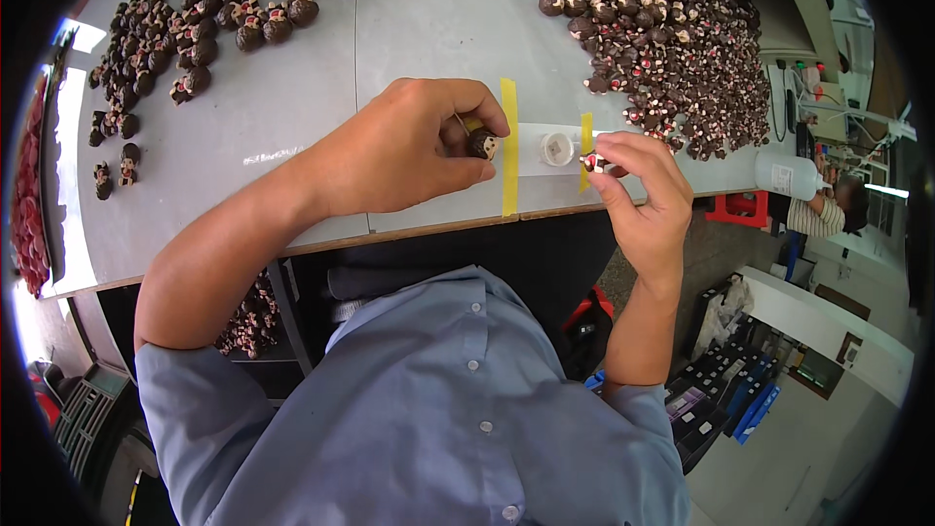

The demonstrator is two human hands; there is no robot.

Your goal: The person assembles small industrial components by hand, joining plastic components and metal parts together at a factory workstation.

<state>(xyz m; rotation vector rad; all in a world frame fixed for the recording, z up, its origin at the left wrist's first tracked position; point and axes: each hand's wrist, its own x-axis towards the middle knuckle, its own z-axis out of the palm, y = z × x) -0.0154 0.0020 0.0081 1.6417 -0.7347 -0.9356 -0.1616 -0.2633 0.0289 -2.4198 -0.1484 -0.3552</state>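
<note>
1. Left hand (414,148) curling shut, fingers and thumb pinching one small dark brown animal figurine with a cream face (483,144) above the grey tabletop (429,19).
2. Right hand (643,197) closing thumb and forefinger on a second small brown figurine with red and white marks (593,163), at three o'clock from the first.
3. Lying between the hands: one small round white dish (556,148), contents impossible to tell, sitting on a white strip (534,148) taped down by two yellow tape bands (508,151).
4. Sprawling at one o'clock: a large heap of similar brown figurines (672,34), too many for counting.
5. Spreading at ten o'clock: a smaller scattered group of brown figurines (195,24).
6. Standing at three o'clock: one white plastic bottle (787,175).
</note>
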